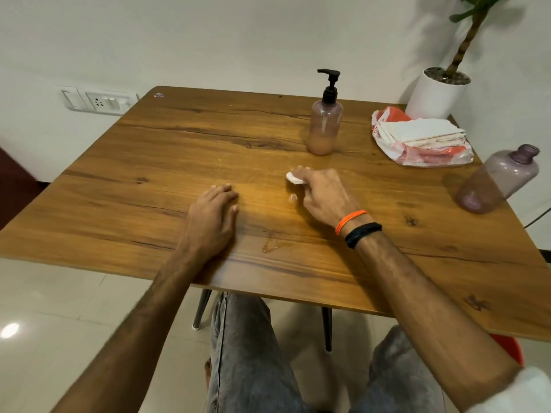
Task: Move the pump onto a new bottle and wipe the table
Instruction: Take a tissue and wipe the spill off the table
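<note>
A translucent bottle (325, 126) with a black pump (330, 84) screwed on stands upright at the back centre of the wooden table (149, 162); pale liquid fills its lower third. An empty purple bottle (498, 180) with no cap lies tilted at the right edge. My right hand (322, 195) presses a small white tissue (293, 177) onto the table in front of the pump bottle. My left hand (213, 217) rests flat on the table, fingers together, holding nothing. A small wet smear (269, 245) shows on the wood between my wrists.
A stack of white napkins on an orange-and-clear plastic bag (423, 141) lies at the back right. A white plant pot (436, 92) stands behind it at the table's corner. A wall socket (98, 101) is at the left. My knees are under the near edge.
</note>
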The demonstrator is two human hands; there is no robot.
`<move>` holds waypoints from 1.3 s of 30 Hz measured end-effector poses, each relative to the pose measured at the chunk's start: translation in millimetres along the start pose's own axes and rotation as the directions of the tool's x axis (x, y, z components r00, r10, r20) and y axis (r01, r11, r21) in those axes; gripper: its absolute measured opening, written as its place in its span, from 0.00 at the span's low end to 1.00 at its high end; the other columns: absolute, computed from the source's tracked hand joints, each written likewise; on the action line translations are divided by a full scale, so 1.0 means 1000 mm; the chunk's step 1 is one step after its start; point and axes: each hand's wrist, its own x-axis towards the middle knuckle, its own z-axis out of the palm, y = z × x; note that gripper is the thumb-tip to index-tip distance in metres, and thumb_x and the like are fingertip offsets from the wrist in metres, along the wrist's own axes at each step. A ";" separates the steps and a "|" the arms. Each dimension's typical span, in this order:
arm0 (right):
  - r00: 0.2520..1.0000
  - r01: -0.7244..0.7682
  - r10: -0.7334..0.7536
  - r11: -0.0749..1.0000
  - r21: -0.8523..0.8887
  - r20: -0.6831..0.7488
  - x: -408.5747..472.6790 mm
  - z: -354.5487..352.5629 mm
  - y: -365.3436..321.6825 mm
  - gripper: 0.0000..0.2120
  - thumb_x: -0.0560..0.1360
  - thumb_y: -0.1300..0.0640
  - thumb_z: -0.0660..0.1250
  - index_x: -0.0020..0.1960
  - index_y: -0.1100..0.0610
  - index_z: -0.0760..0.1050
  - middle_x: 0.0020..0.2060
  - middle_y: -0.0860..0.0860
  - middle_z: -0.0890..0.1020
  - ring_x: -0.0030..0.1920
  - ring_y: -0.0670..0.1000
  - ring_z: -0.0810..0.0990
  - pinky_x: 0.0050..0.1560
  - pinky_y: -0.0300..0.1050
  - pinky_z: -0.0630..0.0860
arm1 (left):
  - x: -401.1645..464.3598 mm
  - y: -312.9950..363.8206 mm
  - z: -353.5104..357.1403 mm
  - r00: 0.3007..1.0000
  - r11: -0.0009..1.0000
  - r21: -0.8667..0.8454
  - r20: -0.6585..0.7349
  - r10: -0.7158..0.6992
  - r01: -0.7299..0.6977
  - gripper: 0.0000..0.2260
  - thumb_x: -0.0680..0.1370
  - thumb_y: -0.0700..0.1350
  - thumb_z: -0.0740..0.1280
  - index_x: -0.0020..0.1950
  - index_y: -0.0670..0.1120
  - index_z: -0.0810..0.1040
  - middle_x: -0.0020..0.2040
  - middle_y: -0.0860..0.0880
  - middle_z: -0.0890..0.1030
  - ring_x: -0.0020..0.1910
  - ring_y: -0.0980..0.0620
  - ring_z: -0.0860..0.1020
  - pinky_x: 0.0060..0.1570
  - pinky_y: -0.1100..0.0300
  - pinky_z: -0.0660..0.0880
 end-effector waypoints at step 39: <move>0.901 0.270 -0.292 0.956 0.112 0.321 -0.011 0.013 -0.025 0.23 0.78 0.69 0.55 0.70 0.55 0.71 0.71 0.51 0.70 0.72 0.52 0.67 0.70 0.33 0.56 | 0.000 -0.001 0.003 0.999 0.998 0.061 -0.046 0.011 -0.008 0.16 0.80 0.44 0.60 0.68 0.45 0.74 0.72 0.47 0.71 0.74 0.46 0.65 0.73 0.46 0.61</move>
